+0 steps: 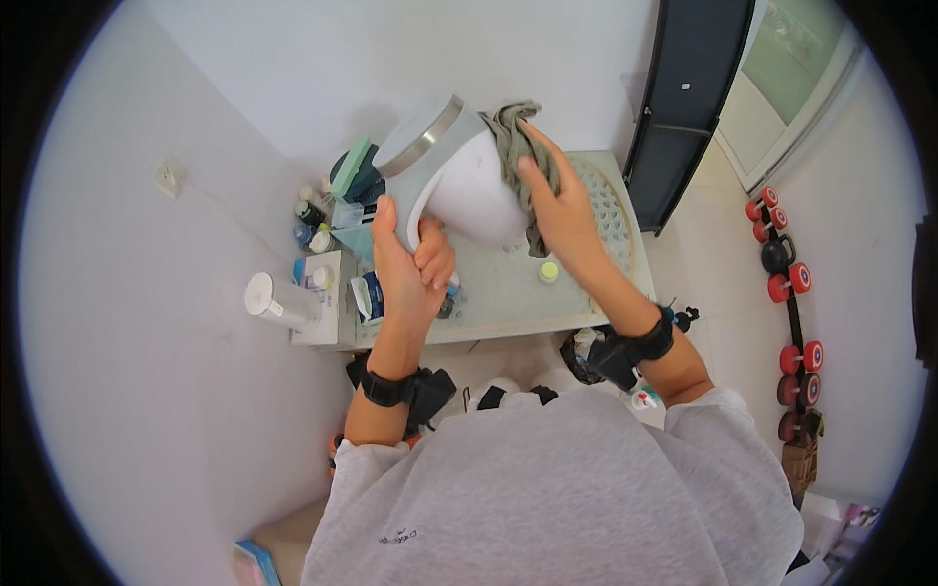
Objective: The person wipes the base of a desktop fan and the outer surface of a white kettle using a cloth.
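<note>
A white and grey electric kettle (474,200) with a silver metal band is held up, tilted, above the table (479,308). My left hand (408,256) is closed around its handle. A crumpled grey-green cloth (513,146) lies against the kettle's right side. My right hand (565,210) grips that cloth and presses it to the white body, with the thumb showing on the near side. On the table below stands a small container with a yellow-green lid (549,272).
Several bottles and jars (315,220) crowd the table's left end, beside a white cylinder (283,301). A bin with a black bag (583,354) is under the front edge. A dark cabinet (679,107) and racked dumbbells (793,281) stand at the right.
</note>
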The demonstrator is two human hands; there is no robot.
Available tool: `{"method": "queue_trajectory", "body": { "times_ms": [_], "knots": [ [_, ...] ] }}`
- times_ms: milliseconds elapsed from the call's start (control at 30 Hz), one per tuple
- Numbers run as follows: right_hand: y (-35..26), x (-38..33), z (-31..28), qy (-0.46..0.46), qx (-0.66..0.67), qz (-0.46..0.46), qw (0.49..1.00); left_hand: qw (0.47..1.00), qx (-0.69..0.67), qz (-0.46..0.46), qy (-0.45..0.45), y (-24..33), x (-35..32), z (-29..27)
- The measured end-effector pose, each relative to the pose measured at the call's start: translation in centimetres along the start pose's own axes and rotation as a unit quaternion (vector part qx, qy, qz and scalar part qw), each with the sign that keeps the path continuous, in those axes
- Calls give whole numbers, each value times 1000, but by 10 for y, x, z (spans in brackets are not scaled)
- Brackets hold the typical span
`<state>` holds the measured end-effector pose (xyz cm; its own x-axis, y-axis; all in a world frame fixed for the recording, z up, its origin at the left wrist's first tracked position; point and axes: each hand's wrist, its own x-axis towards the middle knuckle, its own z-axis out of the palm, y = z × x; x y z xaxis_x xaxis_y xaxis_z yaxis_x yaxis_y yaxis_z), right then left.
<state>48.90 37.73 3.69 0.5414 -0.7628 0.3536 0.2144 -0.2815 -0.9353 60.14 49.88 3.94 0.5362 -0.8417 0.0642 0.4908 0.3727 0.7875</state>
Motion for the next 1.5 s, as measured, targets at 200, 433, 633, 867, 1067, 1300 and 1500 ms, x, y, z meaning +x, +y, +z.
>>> {"method": "queue_trajectory", "body": {
  "times_ms": [200,433,633,867,1067,1300,1500],
  "knots": [
    [-5,-14,13,12,-140,-273,952,999,32,12,6,-1,-4,10],
    [-24,24,3,-2,138,134,981,1000,17,-3,10,-3,-4,10],
    [-1,4,4,-10,-43,-62,997,999,-21,-19,-28,-9,-8,-1],
    [-9,20,-8,-13,157,174,972,998,52,-19,0,-7,-12,9],
    [4,8,-3,-20,-44,-93,995,998,13,-21,-50,-2,-6,4],
    [-3,13,0,-9,64,60,996,999,42,-12,-22,-5,-6,7],
    [8,13,-6,33,144,81,986,999,20,-31,-21,-9,-9,5]
  ]
}}
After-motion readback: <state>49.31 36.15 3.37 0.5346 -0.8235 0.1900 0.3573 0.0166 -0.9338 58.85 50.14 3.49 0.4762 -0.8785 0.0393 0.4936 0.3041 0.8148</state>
